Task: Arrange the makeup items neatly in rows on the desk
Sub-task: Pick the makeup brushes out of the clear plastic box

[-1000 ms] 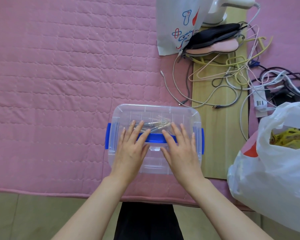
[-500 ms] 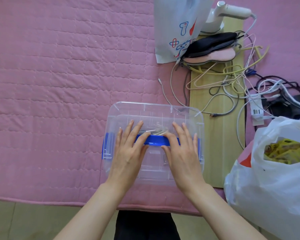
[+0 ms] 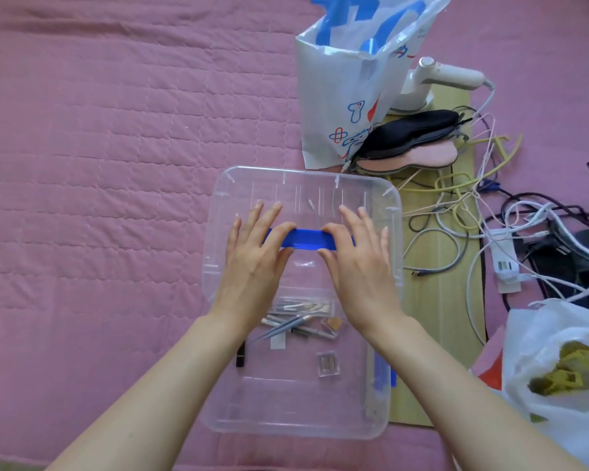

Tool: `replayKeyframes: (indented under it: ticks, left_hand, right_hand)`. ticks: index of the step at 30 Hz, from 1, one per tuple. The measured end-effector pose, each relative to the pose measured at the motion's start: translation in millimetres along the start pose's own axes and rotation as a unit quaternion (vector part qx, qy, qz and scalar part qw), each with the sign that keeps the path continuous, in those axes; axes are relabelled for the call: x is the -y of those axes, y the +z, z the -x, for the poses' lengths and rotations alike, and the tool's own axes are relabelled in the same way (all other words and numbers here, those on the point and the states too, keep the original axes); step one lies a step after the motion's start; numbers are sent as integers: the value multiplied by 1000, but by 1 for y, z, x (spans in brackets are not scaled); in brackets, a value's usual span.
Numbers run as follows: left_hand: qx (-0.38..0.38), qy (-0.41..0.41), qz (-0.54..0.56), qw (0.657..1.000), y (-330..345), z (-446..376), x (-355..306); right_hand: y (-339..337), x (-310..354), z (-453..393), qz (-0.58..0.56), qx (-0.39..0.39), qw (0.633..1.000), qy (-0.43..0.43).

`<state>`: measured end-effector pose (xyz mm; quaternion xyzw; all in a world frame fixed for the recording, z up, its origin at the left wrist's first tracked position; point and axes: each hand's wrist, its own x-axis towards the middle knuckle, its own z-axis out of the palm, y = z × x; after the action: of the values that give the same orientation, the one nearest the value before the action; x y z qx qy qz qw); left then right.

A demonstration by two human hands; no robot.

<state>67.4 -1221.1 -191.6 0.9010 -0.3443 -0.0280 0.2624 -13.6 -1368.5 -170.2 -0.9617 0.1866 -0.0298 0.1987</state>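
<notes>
**Head view: both my hands lift the clear lid off the makeup box**

Head view, looking down: my left hand (image 3: pixel 256 263) and right hand (image 3: pixel 358 266) hold the clear lid (image 3: pixel 303 188) of a transparent storage box (image 3: pixel 286 416) by its blue handle (image 3: pixel 306 240). On each hand the thumb is tucked under the blue bar while the fingers lie almost straight, spread over the top of the lid, so the handle is pinched between thumb and fingers from either end. The lid is raised and sits farther from me than the box, overlapping its far part.

Below my wrists the box stands open on the pink quilted cover (image 3: pixel 99 198). Inside it lie the makeup items: a cluster of slim pencils and tweezers (image 3: pixel 286 326) near the far wall, a black tube (image 3: pixel 240 356) by the left wall, a small clear square case (image 3: pixel 328 363) toward the right, and a small tan piece (image 3: pixel 334 323) just beyond that case. None of them has left the box.

To the right, a narrow wooden board (image 3: pixel 432 300) carries a tangle of cables (image 3: pixel 456 212), a stack of sleep masks (image 3: pixel 412 141) and a white handheld appliance (image 3: pixel 446 76). A printed white bag (image 3: pixel 340 96) stands just beyond the lid, and a white plastic bag (image 3: pixel 558 385) with something yellow inside sits at the right edge.
</notes>
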Motion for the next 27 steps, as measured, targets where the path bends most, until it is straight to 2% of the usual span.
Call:
replayKeyframes:
  ticks: [6,10,18,27]
  left_hand:
    - [27,-12,5,1000,23,-46,28]
    - [72,-27,8,997,52,-61,54]
    - [161,-32,-39,986,97,-62,88]
    - [211,-7,-52,976,101,-64,97]
  right_hand:
    - [21,-15,-52,-23,43,999,20]
    - [54,-31,-74,-31,68,997,32]
    - [110,-54,-82,12,174,984,28]
    - [120,-58,-84,44,217,975,34]
